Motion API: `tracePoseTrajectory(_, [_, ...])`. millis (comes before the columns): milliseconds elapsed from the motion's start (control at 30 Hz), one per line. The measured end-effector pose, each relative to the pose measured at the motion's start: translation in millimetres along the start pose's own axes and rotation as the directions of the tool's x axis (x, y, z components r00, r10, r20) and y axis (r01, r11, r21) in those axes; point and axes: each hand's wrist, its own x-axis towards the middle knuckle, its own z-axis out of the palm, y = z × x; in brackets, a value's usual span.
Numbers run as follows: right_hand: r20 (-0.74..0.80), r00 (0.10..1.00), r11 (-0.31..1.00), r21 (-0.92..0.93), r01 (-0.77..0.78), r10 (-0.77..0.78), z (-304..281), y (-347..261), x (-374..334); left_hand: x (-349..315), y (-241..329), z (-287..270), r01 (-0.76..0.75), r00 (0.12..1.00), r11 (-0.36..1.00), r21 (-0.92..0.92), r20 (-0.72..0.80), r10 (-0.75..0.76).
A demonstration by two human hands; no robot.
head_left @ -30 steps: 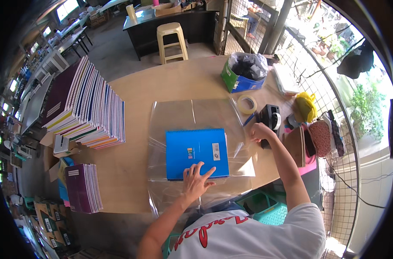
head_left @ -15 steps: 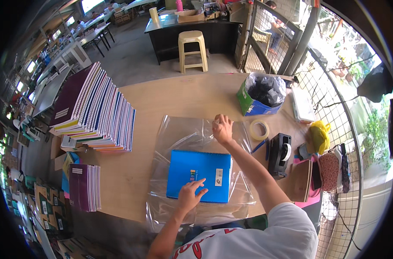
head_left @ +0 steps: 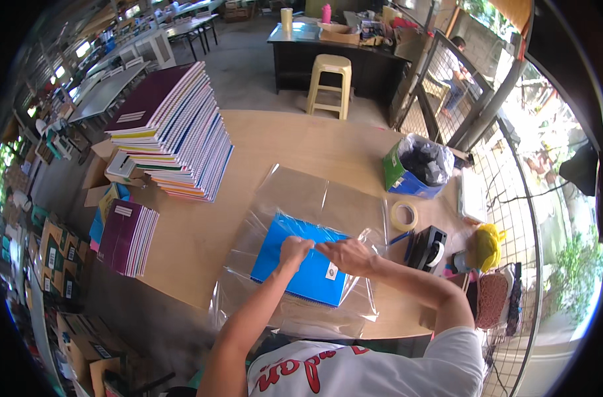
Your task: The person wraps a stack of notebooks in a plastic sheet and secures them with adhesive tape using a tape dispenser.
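Note:
A blue spiral-bound notebook (head_left: 301, 264) lies on a large sheet of clear plastic film (head_left: 334, 188) in front of me. My left hand (head_left: 296, 253) is closed above the notebook's middle, fingers pinched on the film. Right beside it, my right hand (head_left: 346, 256) is also closed, with shiny folds of film bunched around its fingers. The two hands nearly touch and cover part of the cover; the exact spot they pinch is hidden.
Tall stacked notebooks (head_left: 189, 139) and a shorter purple pile (head_left: 126, 235) stand at the left. To the right are a lined box (head_left: 417, 169), a tape roll (head_left: 404, 216), a black tape dispenser (head_left: 427, 250) and a yellow bag (head_left: 488, 246). Wire mesh borders the table's right side.
My right hand has come back from the film's far part to the notebook. My left hand has lifted from resting spread on the cover and closed beside it. The view has shifted.

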Motion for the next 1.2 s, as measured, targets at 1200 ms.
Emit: tracePoseTrajectory(1200, [-0.502,0.726,0.869,0.12,-0.48,0.471,72,-85,47,-71,-83,-15,-0.721,0.528,0.572,0.391,-0.225,0.819])
